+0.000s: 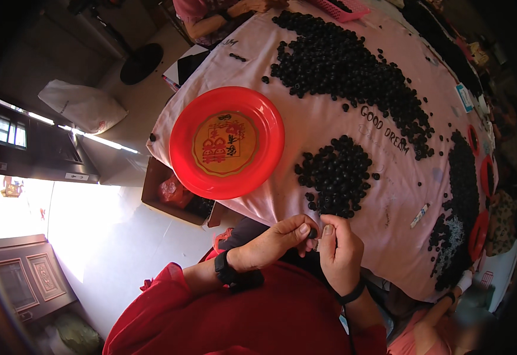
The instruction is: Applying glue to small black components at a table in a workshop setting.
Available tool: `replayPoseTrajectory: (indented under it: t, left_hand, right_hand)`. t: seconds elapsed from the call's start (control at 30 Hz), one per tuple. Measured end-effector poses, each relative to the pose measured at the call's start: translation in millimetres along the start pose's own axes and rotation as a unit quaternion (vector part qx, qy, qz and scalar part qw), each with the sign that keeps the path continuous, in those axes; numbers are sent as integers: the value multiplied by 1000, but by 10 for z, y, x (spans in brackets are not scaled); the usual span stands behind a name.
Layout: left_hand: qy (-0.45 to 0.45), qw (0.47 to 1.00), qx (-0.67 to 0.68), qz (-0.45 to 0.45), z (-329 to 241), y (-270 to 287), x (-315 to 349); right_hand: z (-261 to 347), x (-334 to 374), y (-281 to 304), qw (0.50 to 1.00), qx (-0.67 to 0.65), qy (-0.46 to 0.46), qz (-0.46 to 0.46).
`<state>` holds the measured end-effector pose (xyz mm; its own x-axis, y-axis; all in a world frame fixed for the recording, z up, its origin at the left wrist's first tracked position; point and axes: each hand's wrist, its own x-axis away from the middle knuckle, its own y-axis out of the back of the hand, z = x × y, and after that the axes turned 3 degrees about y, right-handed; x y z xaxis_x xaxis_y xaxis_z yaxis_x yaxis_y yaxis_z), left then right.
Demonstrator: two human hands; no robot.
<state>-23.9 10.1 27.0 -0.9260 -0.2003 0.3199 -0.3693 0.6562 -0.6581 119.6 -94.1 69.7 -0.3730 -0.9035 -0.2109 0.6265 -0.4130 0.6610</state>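
Note:
My left hand (279, 239) pinches a small black round piece (312, 234) between thumb and fingers, just off the table's near edge. Close beside it, my right hand (340, 254) is closed in a pinch, with thumb against forefinger. A tiny pale bit seems to show between the two hands, too small to name. Right beyond my fingers lies a small heap of similar black round pieces (336, 176) on the pink cloth (389, 189). To the left of that heap, a red plate (273, 142) with a gold centre holds a small dark bit near its far side.
A larger heap of black pieces (341, 65) spreads across the far side. On the right lie another dark heap (463, 171), a white tube (419, 216) and red dishes (479, 235). Co-workers' arms show at the top (211, 26) and lower right (430, 322). A cardboard box (152, 184) stands below left.

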Motion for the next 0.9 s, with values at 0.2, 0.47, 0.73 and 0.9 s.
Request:
replayPoseTrajectory:
  t: [0.2, 0.47, 0.73, 0.9]
  left_hand:
    - [-10, 1000, -18, 7, 18, 7, 6]
    - [-6, 999, -36, 11, -10, 5, 27]
    - [-2, 999, -52, 11, -17, -6, 34]
    - [-6, 999, -44, 12, 4, -8, 25]
  right_hand:
    - [15, -5, -20, 1000, -1, -15, -9]
    - [6, -12, -50, 999, 17, 11, -29]
    - [4, 11, -64, 999, 22, 1, -32]
    - [-5, 29, -70, 999, 22, -6, -32]
